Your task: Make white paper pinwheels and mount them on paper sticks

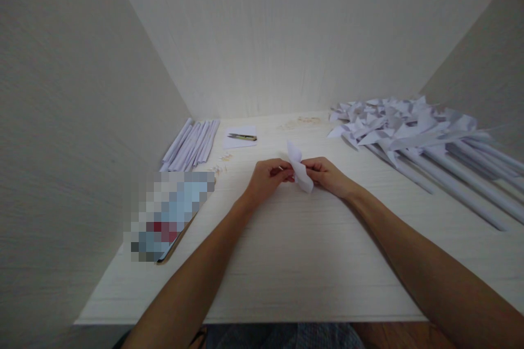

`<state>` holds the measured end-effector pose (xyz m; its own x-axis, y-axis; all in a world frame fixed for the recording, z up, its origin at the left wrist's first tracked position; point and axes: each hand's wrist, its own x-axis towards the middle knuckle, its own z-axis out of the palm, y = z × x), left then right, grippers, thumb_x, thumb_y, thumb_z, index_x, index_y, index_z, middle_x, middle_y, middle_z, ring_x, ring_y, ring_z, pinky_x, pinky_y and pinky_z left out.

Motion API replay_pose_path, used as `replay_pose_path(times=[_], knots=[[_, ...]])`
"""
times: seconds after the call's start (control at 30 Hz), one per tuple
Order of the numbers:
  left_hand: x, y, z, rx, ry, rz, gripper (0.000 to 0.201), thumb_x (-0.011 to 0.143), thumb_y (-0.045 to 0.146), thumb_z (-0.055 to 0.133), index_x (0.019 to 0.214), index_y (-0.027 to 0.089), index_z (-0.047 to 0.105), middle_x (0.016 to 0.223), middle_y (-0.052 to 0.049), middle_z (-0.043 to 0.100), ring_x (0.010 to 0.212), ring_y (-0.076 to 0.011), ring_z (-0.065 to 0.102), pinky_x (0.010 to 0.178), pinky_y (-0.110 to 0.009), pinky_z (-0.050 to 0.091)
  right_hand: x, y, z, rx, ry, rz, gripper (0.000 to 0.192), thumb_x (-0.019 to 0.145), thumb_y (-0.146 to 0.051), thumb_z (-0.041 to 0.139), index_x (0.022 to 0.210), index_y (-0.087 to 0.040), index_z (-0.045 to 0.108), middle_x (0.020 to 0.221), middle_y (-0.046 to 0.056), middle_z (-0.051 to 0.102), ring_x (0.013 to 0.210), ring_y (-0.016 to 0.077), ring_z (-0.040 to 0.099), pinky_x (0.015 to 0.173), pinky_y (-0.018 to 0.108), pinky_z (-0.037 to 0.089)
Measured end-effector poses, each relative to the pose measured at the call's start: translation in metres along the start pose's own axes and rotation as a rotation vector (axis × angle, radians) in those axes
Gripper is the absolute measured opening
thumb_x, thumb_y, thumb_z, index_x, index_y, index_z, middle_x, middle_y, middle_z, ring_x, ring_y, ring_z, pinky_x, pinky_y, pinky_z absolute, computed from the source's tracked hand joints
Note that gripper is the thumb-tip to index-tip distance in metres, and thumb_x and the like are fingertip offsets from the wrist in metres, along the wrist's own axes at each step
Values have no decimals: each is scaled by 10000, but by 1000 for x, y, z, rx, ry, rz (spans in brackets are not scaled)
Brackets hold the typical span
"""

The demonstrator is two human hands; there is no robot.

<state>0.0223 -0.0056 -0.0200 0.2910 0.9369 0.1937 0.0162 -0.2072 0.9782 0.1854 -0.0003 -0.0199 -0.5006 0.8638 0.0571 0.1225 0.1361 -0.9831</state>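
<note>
A bundle of rolled paper tubes [190, 144] lay at the back left of the pale wooden table [303, 262], close against the left wall; just right of it a small pair of snips [242, 137] rested on a white paper slip [240, 138]; a flat, blurred-out object [166, 217] sat nearer, by the left edge; a heap of white paper pinwheels on long sticks [417, 136] filled the right side; pale scraps [301, 121] were scattered near the back wall.

Soft even light, brightest at back wall, wide-angle edge stretch, slightly soft focus

Left hand [268, 175] and right hand [327, 174] pinched together
</note>
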Motion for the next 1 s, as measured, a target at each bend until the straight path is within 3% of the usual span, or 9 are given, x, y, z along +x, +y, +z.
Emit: replay_pose_path(times=[0.17, 0.37, 0.47, 0.63, 0.7, 0.8, 0.93, 1.0], knots=[[-1, 3, 3, 19, 0, 22, 117, 721, 246, 534, 682, 139, 561, 555, 9, 587, 502, -85, 583, 472, -175, 446, 2, -1, 6, -30, 116, -67, 307, 678, -445, 513, 565, -161, 489, 509, -44, 402, 467, 74, 312, 463, 231, 239], [-5, 5, 4, 73, -48, 11, 162, 796, 310, 420, 717, 172, 446, 552, 44, 494, 423, -54, 500, 362, -150, 335, -1, -12, 14, -311, 209, -208, 263, 754, -337, 441, 555, -168, 475, 522, -22, 454, 520, 100, 396, 529, 244, 315], [-5, 5, 5, 82, -67, 15, 162, 807, 313, 393, 714, 183, 419, 532, 53, 463, 410, -47, 457, 373, -158, 321, -4, -17, 17, -447, 252, -231, 259, 777, -306, 420, 558, -174, 462, 517, -15, 467, 504, 102, 401, 512, 236, 306], [-6, 7, 5, 108, -65, 19, 181, 812, 291, 362, 660, 194, 382, 452, 65, 404, 394, -50, 370, 399, -175, 300, -12, -24, 21, -877, 320, -289, 234, 796, -238, 402, 606, -168, 520, 596, 35, 557, 536, 122, 438, 526, 251, 276], [-7, 9, 5, 125, -70, 32, 194, 814, 292, 364, 646, 195, 372, 452, 67, 397, 401, -51, 360, 411, -183, 300, -14, -28, 22, -927, 318, -288, 219, 787, -230, 408, 627, -167, 542, 621, 43, 572, 544, 128, 445, 526, 258, 268], [-8, 9, 5, 166, -89, 84, 204, 818, 305, 379, 646, 195, 371, 453, 72, 390, 410, -53, 361, 424, -189, 301, -13, -33, 18, -693, 265, -204, 235, 767, -260, 430, 558, -177, 498, 519, 3, 487, 494, 112, 396, 501, 252, 262], [-8, 5, 8, 175, -127, 116, 236, 847, 338, 336, 664, 195, 377, 455, 73, 379, 390, -52, 353, 399, -189, 281, -11, -35, 11, -190, 62, 14, 285, 757, -349, 423, 514, -200, 402, 426, -60, 284, 399, 81, 235, 419, 238, 199], [-8, 4, 8, 169, -144, 121, 248, 857, 343, 312, 676, 193, 387, 456, 73, 372, 380, -53, 346, 390, -191, 274, -12, -36, 12, -151, 46, 47, 283, 757, -348, 417, 515, -201, 398, 423, -64, 270, 392, 78, 216, 412, 237, 189]])
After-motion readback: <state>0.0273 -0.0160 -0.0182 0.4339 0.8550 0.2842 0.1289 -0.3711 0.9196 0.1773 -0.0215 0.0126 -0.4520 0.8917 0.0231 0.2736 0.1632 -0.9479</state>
